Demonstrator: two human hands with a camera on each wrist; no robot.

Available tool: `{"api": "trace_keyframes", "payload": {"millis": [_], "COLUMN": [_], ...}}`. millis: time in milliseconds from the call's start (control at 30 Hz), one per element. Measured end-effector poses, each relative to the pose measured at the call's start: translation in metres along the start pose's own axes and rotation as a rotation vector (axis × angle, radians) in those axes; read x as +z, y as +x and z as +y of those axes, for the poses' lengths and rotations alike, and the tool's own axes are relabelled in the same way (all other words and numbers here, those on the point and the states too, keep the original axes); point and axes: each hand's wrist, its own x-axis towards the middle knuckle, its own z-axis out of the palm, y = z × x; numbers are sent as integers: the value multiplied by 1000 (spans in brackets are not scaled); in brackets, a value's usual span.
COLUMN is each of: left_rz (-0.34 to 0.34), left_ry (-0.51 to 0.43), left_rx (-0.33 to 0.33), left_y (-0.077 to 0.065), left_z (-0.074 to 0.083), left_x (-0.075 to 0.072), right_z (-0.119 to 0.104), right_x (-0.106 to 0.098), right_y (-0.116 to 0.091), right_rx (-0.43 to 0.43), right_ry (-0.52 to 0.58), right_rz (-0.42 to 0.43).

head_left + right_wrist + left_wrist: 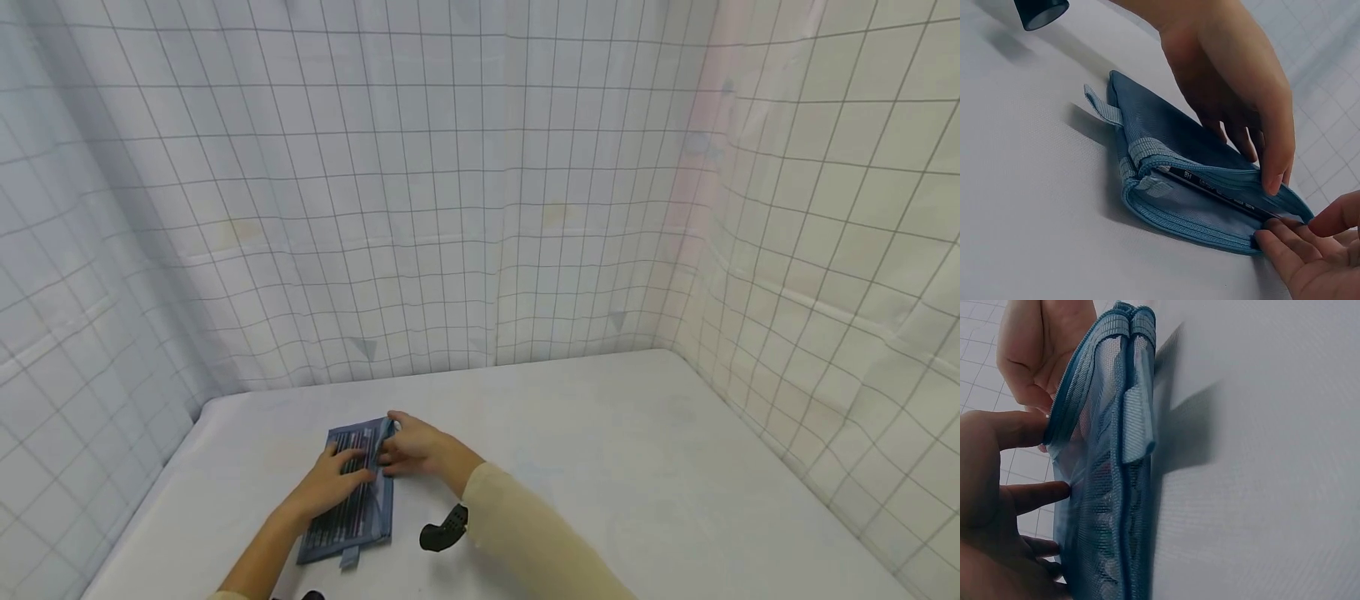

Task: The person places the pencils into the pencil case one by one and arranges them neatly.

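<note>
A blue mesh zip pencil case (pixel 382 508) lies on the white table, with dark pencils showing through its mesh. Along its right side the zip is undone; in the right wrist view the mouth gapes and a black pencil (pixel 1210 187) marked HB shows inside. My left hand (pixel 330 483) rests on the top face with fingers spread, its thumb touching the upper zip edge. At the case's far right end, my right hand (pixel 420 450) pinches the edge of the mouth, some fingertips inside it. The fabric partly hides those fingertips.
The white table (pixel 570 450) extends to the right of the case. White grid-patterned curtains (pixel 465 208) enclose its back and sides. Beside my right sleeve is a black curved object (pixel 445 531). A fabric tab (pixel 349 557) sticks out from the case's near end.
</note>
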Motion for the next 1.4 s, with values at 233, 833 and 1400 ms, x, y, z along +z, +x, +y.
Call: {"api": "trace_keyframes", "payload": {"millis": [233,833,1400], "left_rz": [26,86,143], "left_ry": [105,422,447], "left_rx": [45,89,162], "left_y": [3,5,8], "left_z": [3,10,13], "left_x": [3,19,1], "right_z": [-14,-56,-65], "right_x": [-17,-98,-171], "right_y": [-10,-50,-102], "right_rx": [-9,-95,-482], "right_ry": [-86,-383,-1088], "right_rz": [53,151,354]}}
